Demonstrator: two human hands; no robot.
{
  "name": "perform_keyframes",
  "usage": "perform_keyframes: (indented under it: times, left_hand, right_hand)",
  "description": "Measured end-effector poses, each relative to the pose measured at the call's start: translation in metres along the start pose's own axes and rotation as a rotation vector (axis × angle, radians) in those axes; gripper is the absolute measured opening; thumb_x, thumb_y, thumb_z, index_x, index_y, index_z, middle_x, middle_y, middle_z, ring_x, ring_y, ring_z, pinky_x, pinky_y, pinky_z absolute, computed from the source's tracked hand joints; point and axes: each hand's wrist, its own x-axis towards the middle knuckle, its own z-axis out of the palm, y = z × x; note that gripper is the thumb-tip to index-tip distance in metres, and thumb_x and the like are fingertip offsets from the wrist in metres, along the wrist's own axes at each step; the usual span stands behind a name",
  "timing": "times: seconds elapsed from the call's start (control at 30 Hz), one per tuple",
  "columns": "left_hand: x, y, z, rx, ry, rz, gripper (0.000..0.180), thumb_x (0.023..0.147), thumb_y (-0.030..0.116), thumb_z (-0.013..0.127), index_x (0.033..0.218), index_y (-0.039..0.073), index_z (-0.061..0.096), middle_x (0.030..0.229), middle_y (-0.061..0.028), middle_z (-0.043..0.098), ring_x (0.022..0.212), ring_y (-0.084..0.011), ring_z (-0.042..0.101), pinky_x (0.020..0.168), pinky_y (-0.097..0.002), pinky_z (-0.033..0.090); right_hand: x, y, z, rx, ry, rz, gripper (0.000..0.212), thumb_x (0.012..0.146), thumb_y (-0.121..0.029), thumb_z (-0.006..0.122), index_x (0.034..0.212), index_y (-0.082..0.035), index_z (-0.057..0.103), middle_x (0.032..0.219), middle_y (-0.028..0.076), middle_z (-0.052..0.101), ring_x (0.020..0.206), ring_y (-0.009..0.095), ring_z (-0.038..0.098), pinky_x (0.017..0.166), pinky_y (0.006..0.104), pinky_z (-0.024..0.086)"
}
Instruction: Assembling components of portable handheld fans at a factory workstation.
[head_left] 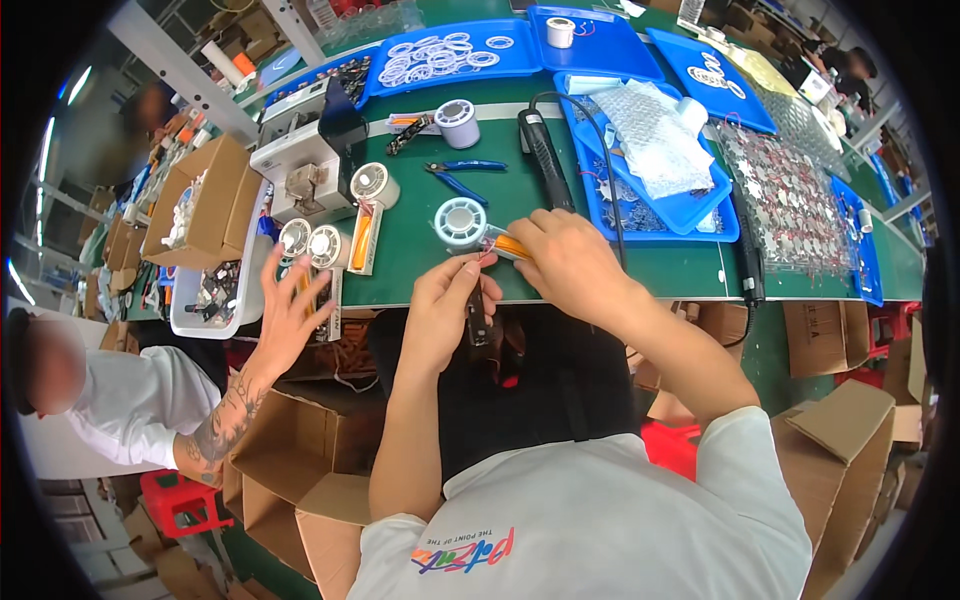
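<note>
Unit: round, drum-shaped, white spoked face, pale bluish side; sits on the green table near the front edge, just ahead of the left fingertips. Orange pack, oblong, is just beside it, partly covered by fingers. Right hand curled over the pack, holding it. Left hand narrow, thumb and finger pinched on thin red wires; a dark strip hangs under those fingertips, cannot tell if gripped. Counts: six units clearly seen, incl. the one at the hands; one past the pliers, three in a group at left, one alone on a blue tray at the back. At least two more orange packs by other units. Pliers: one, blue handles, lying with handles apart. Black corded tools: two, one behind the right hand, one farther right. Blue trays: at least six. White rings on one tray, heaped, too many to count. Bubble wrap over two stacked trays. Silver discs in rows at right, dozens. One grey-black machine and one open carton at left. One co-worker's hand, fingers spread, near the left group.
</note>
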Motion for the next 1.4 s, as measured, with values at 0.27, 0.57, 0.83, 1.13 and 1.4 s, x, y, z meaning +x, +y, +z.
perform_keyframes:
  times: [0.27,0.57,0.83,1.13,1.4]
  left_hand:
    - [0.008,-0.006,-0.005,-0.257,-0.159,-0.111,0.037,0.110,0.022,0.053,0.131,-0.006,0.066,0.086,-0.0102,0.070,0.066,-0.0124,0.060,0.058,-0.0213,0.048]
    - [0.013,0.003,0.011,-0.208,-0.074,-0.098,0.036,0.110,0.019,0.053,0.132,-0.006,0.065,0.088,-0.0110,0.070,0.070,-0.0115,0.062,0.058,-0.0223,0.049]
    - [0.011,-0.007,0.010,-0.160,-0.043,-0.098,0.033,0.108,0.016,0.054,0.130,-0.005,0.065,0.085,-0.0108,0.070,0.064,-0.0118,0.060,0.056,-0.0222,0.049]
    - [0.013,-0.002,0.000,-0.208,-0.061,-0.115,0.031,0.106,0.017,0.055,0.125,-0.004,0.067,0.080,-0.0100,0.069,0.058,-0.0108,0.057,0.049,-0.0225,0.045]
    - [0.018,-0.011,0.001,-0.273,-0.050,-0.114,0.031,0.107,0.020,0.055,0.124,-0.003,0.067,0.075,-0.0082,0.067,0.053,-0.0097,0.053,0.044,-0.0218,0.039]
  right_hand:
    - [0.014,0.014,-0.001,-0.012,-0.169,0.084,0.025,0.086,-0.013,0.078,0.109,-0.003,0.074,0.099,0.013,0.068,0.090,0.030,0.066,0.083,0.0378,0.055]
    - [0.084,0.055,0.006,0.032,-0.124,0.000,0.031,0.092,-0.021,0.076,0.115,-0.001,0.071,0.110,0.015,0.070,0.097,0.034,0.069,0.087,0.0423,0.056]
    - [0.136,0.053,0.052,-0.165,-0.465,-0.045,0.042,0.086,-0.026,0.076,0.114,0.004,0.070,0.109,0.020,0.070,0.093,0.039,0.071,0.084,0.0459,0.059]
    - [0.091,0.034,-0.043,0.117,-0.218,0.117,0.036,0.081,-0.012,0.070,0.114,-0.001,0.066,0.099,0.017,0.072,0.086,0.035,0.068,0.078,0.0457,0.054]
    - [0.011,0.012,-0.039,0.088,-0.227,-0.110,0.025,0.083,-0.012,0.077,0.107,-0.005,0.073,0.094,0.011,0.065,0.079,0.032,0.063,0.074,0.0421,0.051]
